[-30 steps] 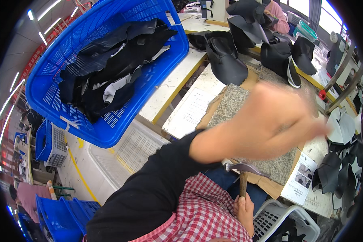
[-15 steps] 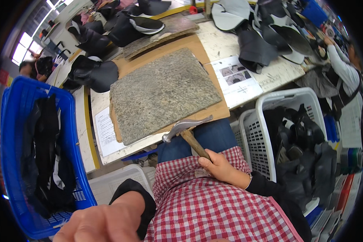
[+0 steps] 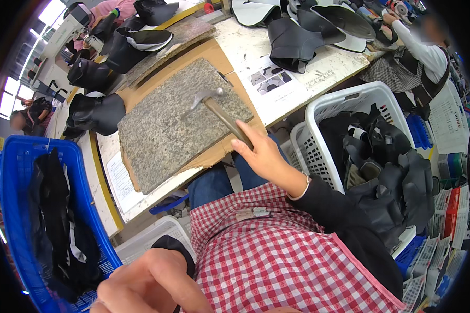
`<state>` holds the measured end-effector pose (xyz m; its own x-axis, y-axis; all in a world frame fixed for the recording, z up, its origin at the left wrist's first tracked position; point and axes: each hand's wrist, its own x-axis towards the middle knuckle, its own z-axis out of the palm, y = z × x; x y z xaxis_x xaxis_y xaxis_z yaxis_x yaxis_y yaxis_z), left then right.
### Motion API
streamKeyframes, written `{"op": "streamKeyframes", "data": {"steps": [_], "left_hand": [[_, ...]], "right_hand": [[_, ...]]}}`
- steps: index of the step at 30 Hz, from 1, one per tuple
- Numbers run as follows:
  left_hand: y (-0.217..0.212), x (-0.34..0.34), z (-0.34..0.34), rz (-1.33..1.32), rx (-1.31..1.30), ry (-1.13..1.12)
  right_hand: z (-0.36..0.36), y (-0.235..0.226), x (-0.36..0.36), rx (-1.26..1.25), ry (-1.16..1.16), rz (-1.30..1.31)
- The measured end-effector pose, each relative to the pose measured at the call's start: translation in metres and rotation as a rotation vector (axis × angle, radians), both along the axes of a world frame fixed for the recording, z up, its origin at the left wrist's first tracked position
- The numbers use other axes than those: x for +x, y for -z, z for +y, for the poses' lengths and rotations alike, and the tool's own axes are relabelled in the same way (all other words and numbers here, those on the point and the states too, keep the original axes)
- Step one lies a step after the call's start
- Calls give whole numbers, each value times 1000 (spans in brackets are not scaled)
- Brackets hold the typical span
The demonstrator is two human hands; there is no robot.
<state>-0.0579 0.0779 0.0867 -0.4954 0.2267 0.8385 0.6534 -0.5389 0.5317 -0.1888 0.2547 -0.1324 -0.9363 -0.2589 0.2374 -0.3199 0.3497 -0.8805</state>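
My right hand grips the wooden handle of a hammer. Its metal head, with a long curved claw or peen on one side, is over the grey stone slab; whether it touches the slab I cannot tell. The slab lies on brown cardboard on the worktable. Close to the camera at the lower left is my left hand, its fingers curled. Whatever it may hold is hidden. It is nearest to the blue basket, which contains black and dark pieces.
A white basket of black pieces stands right of the table. Black shaped pieces sit at the back right, others at the left. Printed sheets lie on the tabletop. A person works at the far right.
My right hand has lifted the hammer forward from my lap to over the slab, and the hammer head has turned. My left hand stays low and curled. The view has shifted to the right.
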Motion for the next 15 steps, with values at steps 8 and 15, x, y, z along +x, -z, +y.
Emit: {"op": "streamKeyframes", "data": {"steps": [8, 15], "left_hand": [[37, -47, 12, -133, -197, -74], [134, -75, -32, -584, -851, -1092]], "right_hand": [[-20, 6, -144, 238, 140, -2], [14, 46, -203, 130, 387, 345]]}}
